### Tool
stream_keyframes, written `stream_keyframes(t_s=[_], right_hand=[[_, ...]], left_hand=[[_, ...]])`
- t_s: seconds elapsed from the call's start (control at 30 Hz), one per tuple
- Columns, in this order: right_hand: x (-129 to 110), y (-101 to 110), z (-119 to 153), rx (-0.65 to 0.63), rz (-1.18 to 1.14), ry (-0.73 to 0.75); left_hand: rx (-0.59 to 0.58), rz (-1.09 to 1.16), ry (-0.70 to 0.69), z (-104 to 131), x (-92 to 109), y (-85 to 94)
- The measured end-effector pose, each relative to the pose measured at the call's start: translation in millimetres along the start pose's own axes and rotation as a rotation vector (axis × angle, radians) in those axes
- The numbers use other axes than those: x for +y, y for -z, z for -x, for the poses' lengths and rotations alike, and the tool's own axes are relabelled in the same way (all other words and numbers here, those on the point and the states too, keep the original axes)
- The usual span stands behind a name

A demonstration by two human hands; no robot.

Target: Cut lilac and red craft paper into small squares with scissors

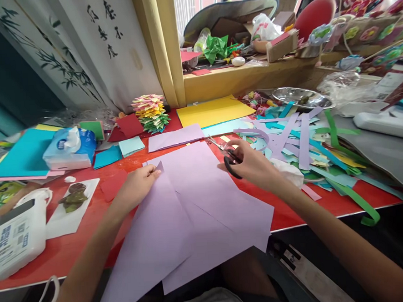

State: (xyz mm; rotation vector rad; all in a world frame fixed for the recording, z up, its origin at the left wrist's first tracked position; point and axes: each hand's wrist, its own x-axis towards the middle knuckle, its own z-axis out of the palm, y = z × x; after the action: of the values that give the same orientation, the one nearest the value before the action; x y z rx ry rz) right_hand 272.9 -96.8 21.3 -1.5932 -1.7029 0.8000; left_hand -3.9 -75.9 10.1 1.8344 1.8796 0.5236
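Large lavender paper sheets (212, 214) lie overlapping in front of me, with their near corners sticking out past the table edge. My left hand (138, 184) is closed, pinching the upper corner of the left lavender sheet (149, 245) between thumb and fingers. In my right hand (252, 161) is a pair of scissors (232, 162) with black handles, fingers through the loops. The blades point away to the upper left, over the far edge of the sheets, and no paper is between them. A folded lavender stack (175, 138) rests just beyond.
Paper strips and offcuts (299, 140) are heaped on the right of the red table (283, 209). A tissue pack (69, 147), blue paper (20, 153) and a white device (19, 239) stand left. Behind are yellow sheets (216, 110), a folded-paper stack (150, 113) and a metal plate (302, 98).
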Motion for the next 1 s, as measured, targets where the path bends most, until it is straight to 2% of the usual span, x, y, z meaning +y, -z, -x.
stream_keyframes(t_s=[0.1, 0.17, 0.37, 0.5, 0.6, 0.67, 0.77, 0.83, 0.9, 1.0], right_hand=[[19, 8, -10, 0.036, 0.273, -0.018], [30, 7, -12, 0.023, 0.418, -0.021], [44, -4, -14, 0.033, 0.752, 0.062], [42, -4, -14, 0.146, 0.924, 0.143], [32, -10, 1, 0.21, 0.823, 0.282], [19, -20, 22, 0.112, 0.681, 0.46], [-2, -42, 59, -0.207, 0.527, 0.849], [-12, -58, 78, -0.362, 0.5, 0.943], [-17, -73, 88, -0.386, 0.505, 0.984], [-16, -90, 92, -0.322, 0.547, 0.989]], left_hand=[[-0.031, -0.234, -0.113, -5, -2, -2.3], [-0.038, -0.279, -0.219, -7, 3, -8.1], [-0.4, -0.239, -0.59, -21, 27, -28.1], [-0.464, -0.268, -0.59, -36, 38, -35.1], [-0.493, -0.268, -0.55, -43, 43, -36.0], [-0.523, -0.274, -0.542, -45, 45, -35.7], [-0.544, -0.249, -0.565, -47, 44, -36.0], [-0.536, -0.198, -0.578, -48, 41, -37.5], [-0.531, -0.144, -0.563, -49, 37, -39.5], [-0.547, -0.089, -0.519, -51, 33, -42.7]])
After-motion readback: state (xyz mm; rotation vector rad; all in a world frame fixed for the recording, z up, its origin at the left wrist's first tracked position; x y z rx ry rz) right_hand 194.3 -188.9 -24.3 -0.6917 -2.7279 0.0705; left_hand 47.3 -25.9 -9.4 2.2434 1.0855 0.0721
